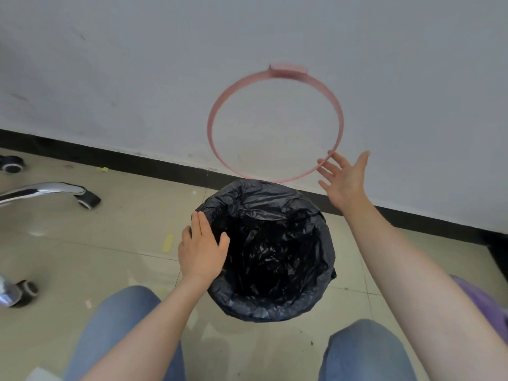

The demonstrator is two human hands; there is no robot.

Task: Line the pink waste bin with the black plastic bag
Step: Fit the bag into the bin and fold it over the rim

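Note:
The black plastic bag sits inside the bin and is folded out over the whole rim, so the pink bin under it is hidden. My left hand rests flat on the bag at the rim's left side, fingers together. A pink hinged ring stands tilted up behind the bin against the wall. My right hand is spread open at the ring's lower right edge, fingertips touching or just short of it; I cannot tell which.
A white wall with a black skirting board runs behind the bin. Chrome chair legs with castors stand at left on the tiled floor. My knees in jeans flank the bin. A purple object lies at right.

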